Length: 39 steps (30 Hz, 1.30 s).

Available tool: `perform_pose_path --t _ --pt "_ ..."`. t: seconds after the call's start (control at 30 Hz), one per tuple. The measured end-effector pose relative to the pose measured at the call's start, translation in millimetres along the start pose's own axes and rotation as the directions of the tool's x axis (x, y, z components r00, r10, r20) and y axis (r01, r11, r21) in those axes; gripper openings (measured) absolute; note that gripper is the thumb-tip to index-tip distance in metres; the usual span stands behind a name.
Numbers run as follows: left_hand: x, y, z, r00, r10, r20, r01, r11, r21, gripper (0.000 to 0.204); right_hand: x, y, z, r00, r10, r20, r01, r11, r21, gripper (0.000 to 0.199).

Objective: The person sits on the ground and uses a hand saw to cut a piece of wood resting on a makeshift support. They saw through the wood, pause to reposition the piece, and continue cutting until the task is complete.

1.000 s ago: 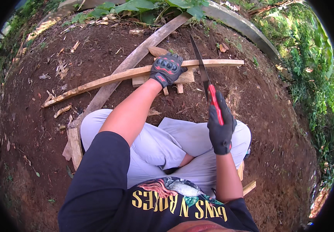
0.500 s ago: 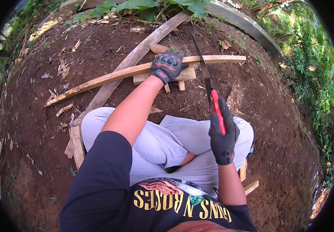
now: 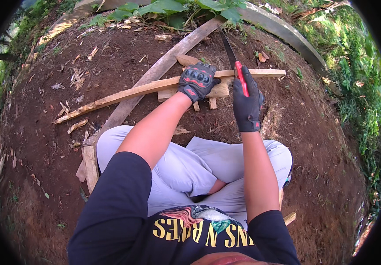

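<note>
A long, narrow wooden strip [image 3: 131, 91] lies across a short wooden block [image 3: 219, 88] on the ground in front of me. My left hand [image 3: 198, 81], in a black padded glove with red trim, is closed over the strip and holds it against the block. My right hand [image 3: 247, 100], gloved in black too, grips the red handle of a handsaw [image 3: 228, 47]. The saw's dark blade points away from me and crosses the strip to the right of my left hand. Whether its teeth touch the wood I cannot tell.
A weathered plank [image 3: 173, 55] runs diagonally beneath the strip. Wood chips [image 3: 78, 78] are scattered over the brown soil. Green leaves [image 3: 164, 6] and a long pale beam [image 3: 287, 30] border the far side. Another wood piece [image 3: 90, 168] lies beside my left knee.
My right hand has pushed the saw forward, away from me, so its handle is now close to the strip. My left hand keeps its hold on the strip.
</note>
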State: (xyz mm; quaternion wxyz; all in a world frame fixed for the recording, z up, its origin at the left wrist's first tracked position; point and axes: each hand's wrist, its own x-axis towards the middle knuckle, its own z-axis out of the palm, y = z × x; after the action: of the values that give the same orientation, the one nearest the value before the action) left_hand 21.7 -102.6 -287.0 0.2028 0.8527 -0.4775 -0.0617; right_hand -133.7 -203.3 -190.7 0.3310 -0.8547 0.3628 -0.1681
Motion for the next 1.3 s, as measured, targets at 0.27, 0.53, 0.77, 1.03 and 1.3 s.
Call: perform_pose_path --t 0.27,0.53,0.77,1.03,1.3 --pt "-5.2 -6.5 4.9 0.999 -0.033 0.017 0.033 0.999 0.019 0.044 -88.5 4.6 -57.1 0.993 -0.109 0.045 0.109 0.994 -0.004 0.05" --pt "-5.3 -8.4 9.6 0.999 -0.014 -0.051 0.017 0.999 0.049 0.046 -177.0 -42.5 -156.9 0.977 0.129 0.168 -0.131 0.991 0.0 0.052" --pt "-2.6 -2.2 0.0 0.999 -0.006 0.037 0.007 1.0 -0.011 0.044 -42.1 11.0 -29.6 0.996 -0.092 0.004 0.092 0.995 -0.043 0.05" --pt "-1.0 -1.6 -5.0 0.998 -0.021 0.051 0.024 0.998 -0.049 0.044 9.1 23.7 7.4 1.0 -0.016 0.001 0.016 1.0 0.023 0.051" --pt "-3.1 -5.0 -3.8 0.996 -0.05 0.067 0.052 0.998 -0.037 0.046 -168.1 -17.1 -118.9 0.976 0.145 0.16 -0.136 0.989 -0.064 0.056"
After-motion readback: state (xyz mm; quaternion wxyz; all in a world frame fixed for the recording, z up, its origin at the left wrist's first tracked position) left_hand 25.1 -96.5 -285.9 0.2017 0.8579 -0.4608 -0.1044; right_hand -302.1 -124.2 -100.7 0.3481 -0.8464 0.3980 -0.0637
